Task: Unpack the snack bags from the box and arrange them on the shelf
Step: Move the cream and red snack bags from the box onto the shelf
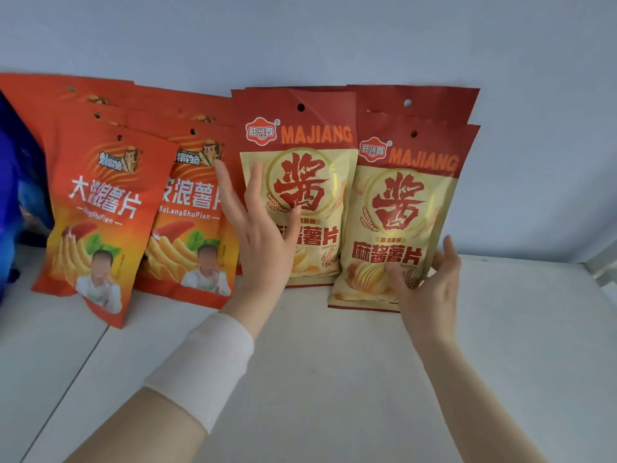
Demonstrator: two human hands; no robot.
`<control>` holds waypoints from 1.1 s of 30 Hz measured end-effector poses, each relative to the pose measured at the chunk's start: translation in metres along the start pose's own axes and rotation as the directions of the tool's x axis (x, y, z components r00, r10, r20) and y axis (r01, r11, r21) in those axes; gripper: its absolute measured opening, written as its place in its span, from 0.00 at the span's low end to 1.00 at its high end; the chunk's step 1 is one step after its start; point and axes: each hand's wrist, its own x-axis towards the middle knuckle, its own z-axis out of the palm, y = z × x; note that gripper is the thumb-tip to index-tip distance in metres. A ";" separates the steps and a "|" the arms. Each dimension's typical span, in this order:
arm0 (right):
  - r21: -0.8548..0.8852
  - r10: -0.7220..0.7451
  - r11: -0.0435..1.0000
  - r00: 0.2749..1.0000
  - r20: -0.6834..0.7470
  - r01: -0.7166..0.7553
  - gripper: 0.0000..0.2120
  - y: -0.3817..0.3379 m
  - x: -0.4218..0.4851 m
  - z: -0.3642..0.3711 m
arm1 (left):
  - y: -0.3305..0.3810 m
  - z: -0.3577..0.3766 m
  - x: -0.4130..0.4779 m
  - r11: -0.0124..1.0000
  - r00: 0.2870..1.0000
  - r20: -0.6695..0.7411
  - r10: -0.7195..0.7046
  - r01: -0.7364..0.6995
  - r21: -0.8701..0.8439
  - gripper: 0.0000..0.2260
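Observation:
Red-and-cream MAJIANG chip bags stand on the white shelf (334, 362), leaning on the back wall. My right hand (425, 282) grips the lower right corner of the front right MAJIANG bag (404, 208). My left hand (263, 228), fingers spread, rests against the left MAJIANG bag (310, 168) and holds nothing. More MAJIANG bags stand behind both. To the left stand orange wavy-chip bags: one in front (103, 212), another (190, 208) beside it, several behind. The box is out of view.
A blue package (16, 182) sits at the far left edge of the shelf. The pale blue back wall (334, 38) rises behind the bags. Bare shelf surface lies right of the MAJIANG bags, up to a white side post (604, 262).

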 end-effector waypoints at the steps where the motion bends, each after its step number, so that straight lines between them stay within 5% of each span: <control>1: -0.056 -0.019 0.998 0.999 -0.026 0.017 0.44 -0.002 -0.003 -0.001 | 0.000 -0.003 0.000 1.000 1.000 0.024 0.010 -0.010 0.027 0.29; 6: -0.376 -0.369 0.874 0.924 -0.102 0.307 0.32 -0.021 -0.034 -0.006 | 0.008 -0.039 -0.007 0.957 0.979 0.158 0.129 -0.164 0.240 0.23; 11: -0.510 -0.483 0.632 0.811 0.329 0.583 0.22 -0.051 -0.093 0.004 | 0.021 -0.112 -0.038 0.808 0.835 0.530 0.150 -0.412 0.421 0.18; 16: -0.449 -0.404 0.498 0.657 0.637 0.742 0.25 -0.070 -0.178 0.010 | 0.025 -0.222 -0.101 0.599 0.766 0.643 0.002 -0.515 0.613 0.19; 18: -0.405 -0.403 0.483 0.608 0.684 0.776 0.25 -0.083 -0.216 0.013 | 0.032 -0.268 -0.127 0.598 0.734 0.666 -0.135 -0.476 0.645 0.19; 26: -0.145 -0.477 0.330 0.297 0.827 0.933 0.25 -0.153 -0.373 0.057 | 0.028 -0.455 -0.195 0.440 0.732 0.490 -0.474 -0.285 0.851 0.18; 33: 0.165 -0.553 0.143 -0.060 0.831 0.976 0.20 -0.222 -0.543 0.144 | 0.003 -0.636 -0.279 0.225 0.701 0.208 -0.682 -0.069 0.972 0.18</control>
